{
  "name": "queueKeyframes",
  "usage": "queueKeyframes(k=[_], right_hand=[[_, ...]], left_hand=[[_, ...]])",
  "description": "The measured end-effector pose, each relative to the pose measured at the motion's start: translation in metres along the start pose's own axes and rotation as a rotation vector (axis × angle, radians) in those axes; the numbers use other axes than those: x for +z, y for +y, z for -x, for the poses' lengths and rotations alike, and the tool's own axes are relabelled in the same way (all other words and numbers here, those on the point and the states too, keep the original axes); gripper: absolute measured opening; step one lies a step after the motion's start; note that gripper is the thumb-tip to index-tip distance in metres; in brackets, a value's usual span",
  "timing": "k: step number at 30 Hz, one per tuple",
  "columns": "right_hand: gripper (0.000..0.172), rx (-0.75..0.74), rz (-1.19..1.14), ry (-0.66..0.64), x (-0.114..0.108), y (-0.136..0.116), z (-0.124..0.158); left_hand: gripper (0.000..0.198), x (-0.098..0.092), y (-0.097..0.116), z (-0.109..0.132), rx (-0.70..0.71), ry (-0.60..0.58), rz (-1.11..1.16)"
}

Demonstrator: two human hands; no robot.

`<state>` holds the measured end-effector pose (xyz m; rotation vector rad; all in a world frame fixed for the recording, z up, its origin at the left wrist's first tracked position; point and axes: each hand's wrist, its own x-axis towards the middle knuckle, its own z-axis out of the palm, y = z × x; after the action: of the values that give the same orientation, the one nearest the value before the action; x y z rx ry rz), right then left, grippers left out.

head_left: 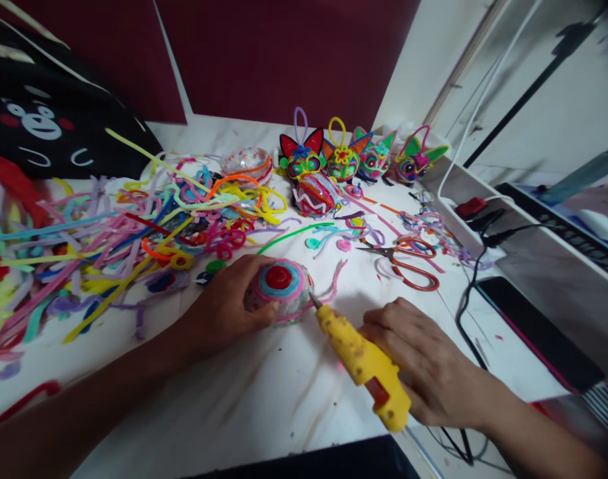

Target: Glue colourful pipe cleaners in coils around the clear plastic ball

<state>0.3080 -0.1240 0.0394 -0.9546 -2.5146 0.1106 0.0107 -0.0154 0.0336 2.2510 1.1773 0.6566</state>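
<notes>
My left hand (229, 299) grips a clear plastic ball (283, 289) on the white tabletop, thumb in front and fingers behind. Red, blue and pink rings of pipe cleaner coil on the ball's face, and a pink pipe cleaner (334, 285) trails off its right side. In my right hand (418, 352) is a yellow hot glue gun (361, 362), its nozzle at the ball's right edge; I cannot tell if it touches. The fingertips around the gun are partly hidden. Orange-handled scissors (408, 261) lie beyond my right hand. A green pipe cleaner (294, 234) curves behind the ball.
A tangled heap of colourful pipe cleaners (149, 226) spreads across the left. Several finished eared ornaments (342, 159) stand at the back. A black bag (44, 113) is at the far left. On the right are a phone (538, 332), a black cable (466, 306) and a white ledge (463, 226).
</notes>
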Motion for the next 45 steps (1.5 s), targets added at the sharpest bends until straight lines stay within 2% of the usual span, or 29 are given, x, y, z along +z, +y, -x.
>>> queueKeyframes(k=[5,9,13,18,23,28,31,36,40,45], right_hand=[[0.030,0.037,0.068,-0.039,-0.020,0.009,0.017],[0.041,0.103,-0.017,-0.189,-0.032,0.017,0.023],[0.044,0.177,-0.106,-0.359,-0.036,0.028,0.020],[0.049,0.193,-0.119,-0.444,-0.037,0.044,0.020],[0.046,0.178,-0.063,-0.422,-0.050,0.045,0.017],[0.033,0.122,-0.081,-0.335,-0.057,0.025,-0.007],[0.023,0.050,-0.096,-0.217,-0.045,0.015,-0.027],[0.020,-0.043,0.041,-0.088,-0.014,0.006,-0.056],[0.023,-0.106,0.145,-0.104,0.003,0.002,-0.073],[0.023,-0.159,0.338,-0.113,0.015,0.002,-0.087]], left_hand=[[0.048,-0.001,-0.001,0.001,-0.007,-0.005,-0.005],[0.046,-0.002,0.001,0.001,-0.009,-0.007,0.002],[0.046,0.000,0.001,0.001,-0.012,0.009,0.003],[0.044,0.005,-0.002,0.002,-0.013,0.027,0.031],[0.045,0.009,-0.001,0.002,-0.022,0.065,0.037],[0.042,0.012,-0.001,0.001,-0.017,0.079,0.020],[0.043,0.016,-0.006,0.002,0.018,0.115,0.010],[0.044,0.020,-0.014,0.005,0.099,0.128,0.028],[0.045,0.021,-0.016,0.005,0.119,0.128,0.043],[0.046,0.020,-0.017,0.007,0.131,0.123,0.050]])
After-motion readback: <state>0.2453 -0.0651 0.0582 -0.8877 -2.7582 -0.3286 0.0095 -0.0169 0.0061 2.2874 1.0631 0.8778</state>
